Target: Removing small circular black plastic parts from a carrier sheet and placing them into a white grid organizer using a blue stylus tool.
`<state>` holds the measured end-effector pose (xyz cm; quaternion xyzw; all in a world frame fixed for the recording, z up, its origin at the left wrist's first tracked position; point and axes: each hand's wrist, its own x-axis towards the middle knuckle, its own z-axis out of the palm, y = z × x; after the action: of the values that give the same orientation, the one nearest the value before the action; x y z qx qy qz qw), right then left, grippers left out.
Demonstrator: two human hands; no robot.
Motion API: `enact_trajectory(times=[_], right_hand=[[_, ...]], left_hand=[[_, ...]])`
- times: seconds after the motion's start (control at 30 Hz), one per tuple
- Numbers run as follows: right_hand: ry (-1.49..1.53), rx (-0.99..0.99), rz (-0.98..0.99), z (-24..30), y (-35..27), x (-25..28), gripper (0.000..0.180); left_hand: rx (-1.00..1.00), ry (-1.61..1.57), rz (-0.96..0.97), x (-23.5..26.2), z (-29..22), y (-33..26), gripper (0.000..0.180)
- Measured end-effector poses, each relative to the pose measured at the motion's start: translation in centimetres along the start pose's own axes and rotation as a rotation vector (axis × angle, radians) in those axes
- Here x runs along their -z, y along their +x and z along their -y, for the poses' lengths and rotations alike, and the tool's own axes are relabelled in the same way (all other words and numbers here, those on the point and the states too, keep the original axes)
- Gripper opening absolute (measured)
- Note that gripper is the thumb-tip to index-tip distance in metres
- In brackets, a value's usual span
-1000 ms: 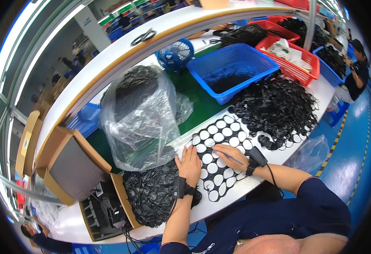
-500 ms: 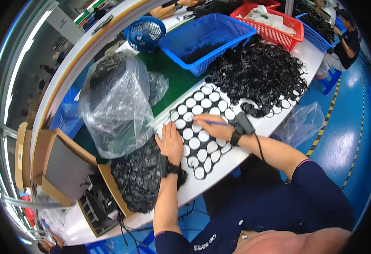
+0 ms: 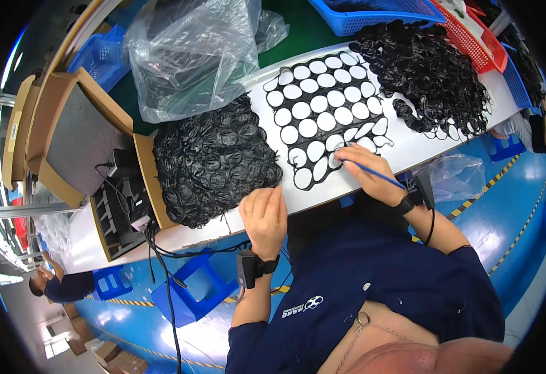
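Note:
A thin black sheet with rows of round holes [image 3: 320, 105] lies spread on the white table, the white showing through. My right hand [image 3: 373, 174] is closed round a slim blue pen-like stick [image 3: 382, 176]. Its fingertips are at the sheet's near edge, by a round hole. At the front edge of a heap of black sheets with round shapes [image 3: 214, 159], my left hand [image 3: 265, 218] has its fingers drawn together. What these fingers hold, if anything, cannot be made out. Right of the spread sheet lies a tangled heap of black ring-shaped strips [image 3: 419, 78].
A clear plastic bag [image 3: 192, 62] lies behind the left heap. On the left stands an open cardboard box [image 3: 86, 137] with black devices and cables. A blue basket [image 3: 373, 22] and a red basket [image 3: 466, 37] stand at the back. Blue stools [image 3: 192, 290] are below the table.
My left hand has drawn back from the sheet to the table's front edge by the left heap. My right hand, with the stick, has moved to the sheet's near edge. The view has shifted.

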<state>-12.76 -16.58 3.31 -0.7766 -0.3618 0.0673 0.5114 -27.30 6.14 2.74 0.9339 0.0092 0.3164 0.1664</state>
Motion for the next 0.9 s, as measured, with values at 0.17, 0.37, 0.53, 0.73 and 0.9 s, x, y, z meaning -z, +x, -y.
enact_trajectory(times=[0.17,0.37,0.53,0.73,0.9], right_hand=[[-0.126,0.158,0.081,2.0,0.8,-2.6,0.023],[0.031,0.043,0.229,1.8,0.3,-4.4,0.024],[-0.025,0.139,0.196,2.0,0.6,-4.3,0.021],[-0.023,0.124,0.195,1.9,0.6,-4.6,0.02],[-0.043,0.122,0.207,2.2,0.7,-4.6,0.019]], left_hand=[[0.009,-0.055,0.053,-0.4,-1.4,-2.2,0.028],[-0.081,-0.095,0.046,-1.4,-0.5,-1.6,0.031],[-0.089,-0.096,0.03,-1.6,-0.4,-1.5,0.03],[-0.094,-0.081,0.043,-1.7,-0.3,-1.5,0.03],[-0.093,-0.077,0.042,-1.6,-0.3,-1.6,0.03]])
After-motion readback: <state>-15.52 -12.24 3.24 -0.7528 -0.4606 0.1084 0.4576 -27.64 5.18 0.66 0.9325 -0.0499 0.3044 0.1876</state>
